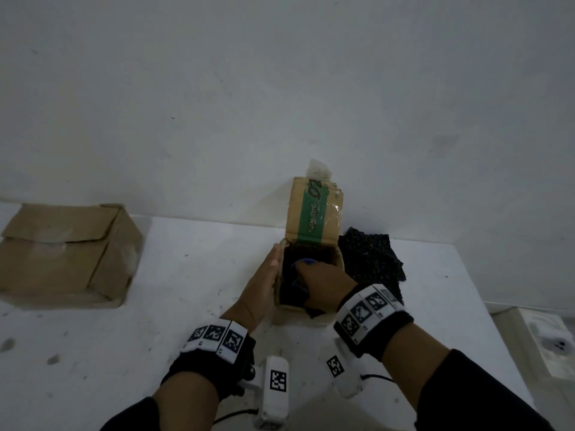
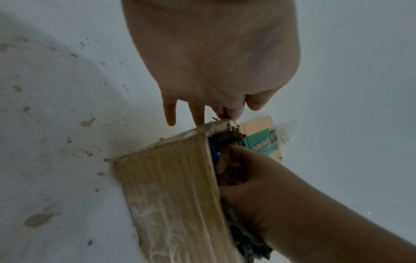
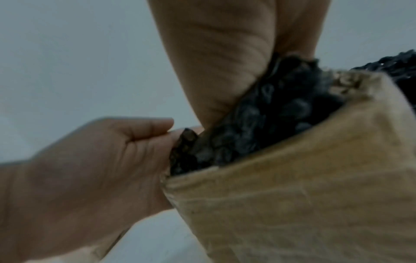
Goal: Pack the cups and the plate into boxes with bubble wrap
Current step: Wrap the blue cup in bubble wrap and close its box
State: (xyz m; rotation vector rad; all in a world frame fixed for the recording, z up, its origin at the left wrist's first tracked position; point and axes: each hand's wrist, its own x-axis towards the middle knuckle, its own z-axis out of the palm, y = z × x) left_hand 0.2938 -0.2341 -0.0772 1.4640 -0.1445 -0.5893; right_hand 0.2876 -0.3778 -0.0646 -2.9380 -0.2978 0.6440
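Note:
A small cardboard box (image 1: 292, 320) stands open on the white table, its green-banded lid (image 1: 314, 213) upright against the wall. Black bubble wrap (image 1: 287, 259) lines the inside. My left hand (image 1: 264, 281) grips the box's left wall, palm outside and thumb bent over the rim onto the wrap. My right hand (image 1: 323, 281) reaches inside and curls round a blue cup (image 1: 306, 261), mostly hidden. The left wrist view shows the box's side (image 2: 171, 195), a sliver of the blue cup (image 2: 215, 154) and my right hand (image 2: 270, 195). The right wrist view shows the wrap (image 3: 270, 113) bulging above the box's wall (image 3: 292, 195) and my left hand (image 3: 78, 169).
A larger closed cardboard box (image 1: 62, 253) sits at the far left of the table (image 1: 186, 275). Spare black bubble wrap (image 1: 370, 259) lies just right of the small box. The table's right edge is close by, and a white item (image 1: 550, 340) lies beyond it.

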